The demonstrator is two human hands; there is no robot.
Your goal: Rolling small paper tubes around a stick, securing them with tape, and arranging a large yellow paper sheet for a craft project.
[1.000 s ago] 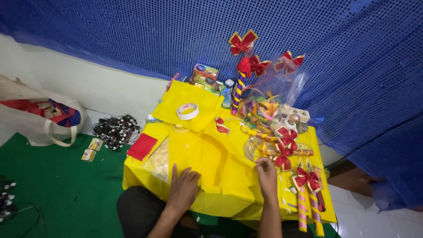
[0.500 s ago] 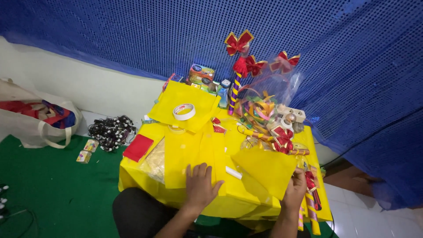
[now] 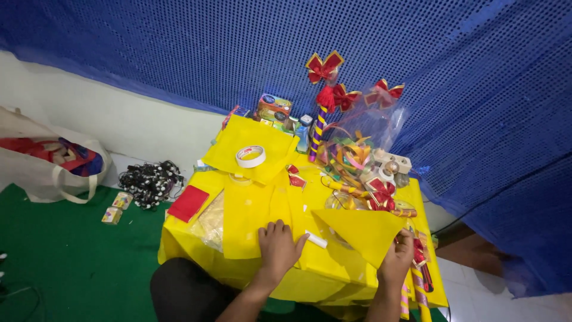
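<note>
Left hand (image 3: 279, 247): fingers spread, pressing yellow sheet (image 3: 250, 217) flat on surface (image 3: 179, 238). Right hand (image 3: 398, 259), at 3 o'clock: fingers pinching folded-up corner flap (image 3: 363, 229). Best kept taut, edges aligned before creasing.

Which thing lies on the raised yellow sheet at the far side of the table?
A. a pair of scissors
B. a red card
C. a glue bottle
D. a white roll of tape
D: the white roll of tape sits on the raised yellow sheet at the back; the red card lies lower, near the table's left edge.
</note>
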